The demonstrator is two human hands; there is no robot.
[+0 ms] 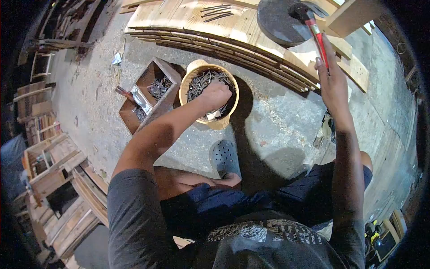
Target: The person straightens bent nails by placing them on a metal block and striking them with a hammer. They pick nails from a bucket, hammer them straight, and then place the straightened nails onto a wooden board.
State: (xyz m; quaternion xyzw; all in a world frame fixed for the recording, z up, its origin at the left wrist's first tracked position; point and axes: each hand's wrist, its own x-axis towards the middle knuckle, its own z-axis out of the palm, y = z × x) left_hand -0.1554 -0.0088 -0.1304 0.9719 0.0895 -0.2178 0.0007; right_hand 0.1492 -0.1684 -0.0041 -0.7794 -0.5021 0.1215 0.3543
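The left hand [218, 95], curled in the central bucket [219, 124], hold hidden, should pick nails [196, 91] gently, the right hand [334, 83] half-closed on the red-handled tool [317, 40], upper right.

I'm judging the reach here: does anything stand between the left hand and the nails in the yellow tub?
Nothing visible does. The left hand is inside the yellow tub, at the nails; a pale scrap lies toward its near side, not between them.

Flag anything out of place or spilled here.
A crumpled pale scrap lies on the concrete floor like litter, and a pale piece sits oddly among the nails in the yellow basin.
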